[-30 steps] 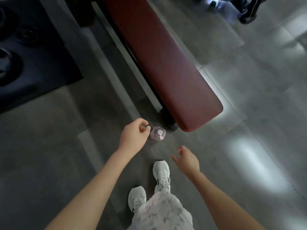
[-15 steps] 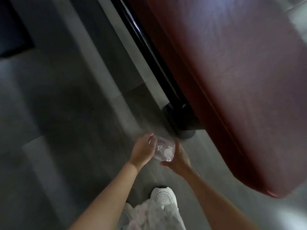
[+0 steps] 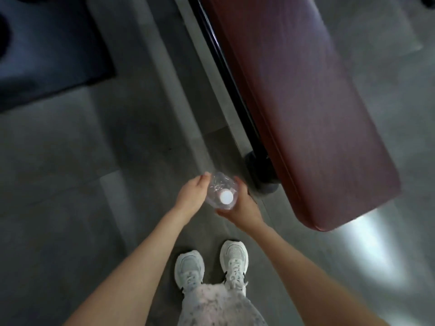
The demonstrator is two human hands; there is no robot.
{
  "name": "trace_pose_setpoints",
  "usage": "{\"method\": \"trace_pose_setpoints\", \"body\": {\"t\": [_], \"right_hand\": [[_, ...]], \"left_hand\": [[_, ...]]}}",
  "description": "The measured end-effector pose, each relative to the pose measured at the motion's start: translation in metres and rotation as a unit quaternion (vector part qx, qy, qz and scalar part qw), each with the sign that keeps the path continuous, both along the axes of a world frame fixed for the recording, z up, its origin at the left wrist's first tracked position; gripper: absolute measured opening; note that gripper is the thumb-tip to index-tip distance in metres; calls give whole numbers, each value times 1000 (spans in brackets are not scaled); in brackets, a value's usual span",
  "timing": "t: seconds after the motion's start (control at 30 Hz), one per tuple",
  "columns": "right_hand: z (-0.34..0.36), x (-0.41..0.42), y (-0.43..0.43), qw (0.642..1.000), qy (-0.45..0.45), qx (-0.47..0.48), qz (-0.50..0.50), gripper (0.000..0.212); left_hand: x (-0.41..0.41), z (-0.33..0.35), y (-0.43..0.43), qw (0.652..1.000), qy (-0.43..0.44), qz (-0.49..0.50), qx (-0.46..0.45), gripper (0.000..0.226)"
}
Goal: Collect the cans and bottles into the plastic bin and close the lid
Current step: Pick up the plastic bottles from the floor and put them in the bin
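- The clear crumpled plastic bottle with a white cap (image 3: 221,192) is held between both hands, cap toward the camera — long axis roughly upright.
- Left hand (image 3: 191,196) cups one side, right hand (image 3: 242,207) the other — above the grey floor (image 3: 82,184).
- No bin in view.

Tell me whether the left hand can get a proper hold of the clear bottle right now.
Probably yes. The left hand already lies against the side of the clear bottle, with nothing between them; the right hand holds the opposite side, leaving the near side free.
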State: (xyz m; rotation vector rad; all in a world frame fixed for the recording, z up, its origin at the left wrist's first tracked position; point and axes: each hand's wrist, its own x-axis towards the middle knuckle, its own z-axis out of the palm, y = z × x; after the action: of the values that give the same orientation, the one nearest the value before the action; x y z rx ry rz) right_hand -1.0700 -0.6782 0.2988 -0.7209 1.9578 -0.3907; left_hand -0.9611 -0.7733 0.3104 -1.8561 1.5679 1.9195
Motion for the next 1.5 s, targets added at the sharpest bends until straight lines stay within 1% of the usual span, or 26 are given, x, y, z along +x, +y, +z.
{"method": "trace_pose_setpoints", "body": {"t": [0.07, 0.2, 0.23, 0.3, 0.33, 0.4, 0.47, 0.5, 0.6, 0.67, 0.73, 0.77, 0.83, 0.87, 0.93, 0.97, 1.03, 1.1, 1.2, 1.23, 1.3, 1.4, 1.5], "right_hand": [[60, 15, -11, 999, 20, -34, 30, 89], [164, 52, -22, 992, 22, -78, 94, 84], [185, 63, -22, 989, 20, -86, 115, 84], [225, 86, -19, 983, 6, -98, 155, 83], [244, 99, -15, 979, -6, -101, 175, 83], [275, 126, -7, 971, -33, -107, 213, 83], [300, 155, -1, 961, -59, -114, 247, 79], [312, 172, 3, 953, -69, -119, 271, 77], [343, 231, 15, 922, -94, -135, 351, 77], [361, 274, 26, 898, -112, -136, 403, 77], [376, 320, 39, 873, -140, -131, 448, 79], [382, 343, 47, 861, -154, -128, 467, 79], [392, 391, 64, 837, -172, -124, 504, 80], [398, 416, 74, 826, -178, -120, 521, 80], [404, 467, 94, 806, -183, -110, 553, 79], [406, 493, 106, 795, -185, -108, 567, 77], [401, 547, 129, 778, -185, -111, 589, 74], [392, 601, 155, 767, -188, -114, 603, 74], [377, 676, 192, 756, -206, -102, 612, 71], [372, 700, 204, 756, -210, -100, 612, 70], [361, 744, 222, 753, -213, -100, 615, 70], [338, 809, 237, 739, -229, -100, 626, 80], [309, 870, 244, 729, -240, -108, 632, 88]], "left_hand": [[23, 59, -8, 999, 8, 17, -31, 60], [75, 165, -6, 995, 10, 46, -86, 63], [89, 188, -1, 993, 8, 67, -95, 62], [120, 231, 16, 987, -12, 116, -115, 49], [136, 250, 27, 980, -20, 143, -137, 43], [169, 285, 53, 962, -25, 216, -168, 39], [201, 314, 79, 939, -25, 290, -184, 34], [218, 329, 93, 927, -31, 323, -188, 33], [277, 360, 138, 893, -61, 399, -197, 48], [317, 379, 171, 878, -77, 432, -192, 45], [357, 389, 207, 864, -93, 454, -197, 42], [378, 393, 226, 859, -118, 452, -208, 44], [419, 400, 263, 854, -183, 431, -225, 56], [439, 404, 280, 854, -199, 426, -224, 65], [479, 412, 311, 847, -202, 444, -211, 77], [501, 412, 327, 840, -196, 463, -204, 78], [546, 410, 360, 819, -176, 508, -200, 72], [595, 402, 392, 801, -170, 541, -193, 62], [661, 392, 431, 783, -181, 568, -175, 50], [681, 387, 442, 778, -181, 576, -173, 50], [720, 371, 462, 773, -179, 588, -159, 60], [775, 342, 479, 762, -173, 608, -143, 73], [824, 318, 482, 747, -165, 629, -137, 71]]}}
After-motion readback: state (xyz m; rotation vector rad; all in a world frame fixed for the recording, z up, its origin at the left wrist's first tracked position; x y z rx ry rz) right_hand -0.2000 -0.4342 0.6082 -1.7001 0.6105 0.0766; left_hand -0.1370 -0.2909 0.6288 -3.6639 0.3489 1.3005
